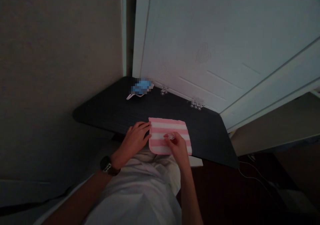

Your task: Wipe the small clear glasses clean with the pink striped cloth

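Observation:
A pink and white striped cloth [157, 146] lies flat near the front edge of the dark table. My left hand [137, 134] rests at the cloth's left edge, fingers stretched out and thumb apart, holding nothing. Above the middle of the cloth, my right hand [178, 145] pinches a small clear, shiny round piece [171, 136] between thumb and fingers. Its exact kind is too small to make out. Behind the cloth, similar small clear pieces [197, 104] stand in a cluster, with another group of clear pieces [164, 90] farther left.
The dark table [107, 108] stands against a white panel [200, 28] with heart patterns. A blurred blue item [142, 86] with a white edge and strap lies at the back left. A white cable [250, 177] hangs beyond the table's right corner. A wall [60, 51] rises at left.

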Available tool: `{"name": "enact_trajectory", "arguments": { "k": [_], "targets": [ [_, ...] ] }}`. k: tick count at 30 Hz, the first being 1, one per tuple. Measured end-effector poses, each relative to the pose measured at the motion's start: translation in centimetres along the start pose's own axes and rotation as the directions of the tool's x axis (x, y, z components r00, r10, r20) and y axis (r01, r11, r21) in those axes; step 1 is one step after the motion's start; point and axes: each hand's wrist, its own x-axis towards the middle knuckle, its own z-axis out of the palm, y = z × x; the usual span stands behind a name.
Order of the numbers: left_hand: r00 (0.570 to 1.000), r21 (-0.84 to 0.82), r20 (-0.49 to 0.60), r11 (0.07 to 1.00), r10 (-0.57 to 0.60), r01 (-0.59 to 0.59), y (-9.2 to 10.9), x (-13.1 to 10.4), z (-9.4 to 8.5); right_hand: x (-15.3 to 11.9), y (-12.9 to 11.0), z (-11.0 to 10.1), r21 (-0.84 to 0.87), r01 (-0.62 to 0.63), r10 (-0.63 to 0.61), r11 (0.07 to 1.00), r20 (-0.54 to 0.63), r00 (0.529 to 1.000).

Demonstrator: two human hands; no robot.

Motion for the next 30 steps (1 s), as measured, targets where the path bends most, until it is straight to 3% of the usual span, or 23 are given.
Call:
{"name": "enact_trajectory", "arguments": {
  "k": [7,12,18,22,30],
  "targets": [
    [1.000,0.031,-0.006,1.000,-0.005,0.005,-0.1,0.2,0.3,0.3,-1.7,3.0,-0.038,0.017,-0.015,0.999,0.067,0.998],
    [1.000,-0.048,-0.007,0.999,-0.005,0.005,-0.8,0.4,0.4,0.9,-1.9,3.4,-0.070,0.053,-0.049,0.996,0.059,0.997],
    [0.995,-0.153,0.009,0.984,0.096,-0.093,-1.5,0.3,0.2,1.0,-1.1,4.1,-0.056,0.075,-0.073,0.996,0.036,0.997],
    [0.997,-0.124,0.067,0.992,0.046,-0.037,-1.3,0.0,0.7,1.4,-0.9,4.2,-0.068,0.094,-0.094,0.993,0.002,0.996],
    [0.997,-0.146,0.065,0.988,0.050,-0.040,-1.8,0.3,0.8,1.5,-1.4,4.4,-0.032,0.081,-0.080,0.996,0.025,0.996]
  ]
}}
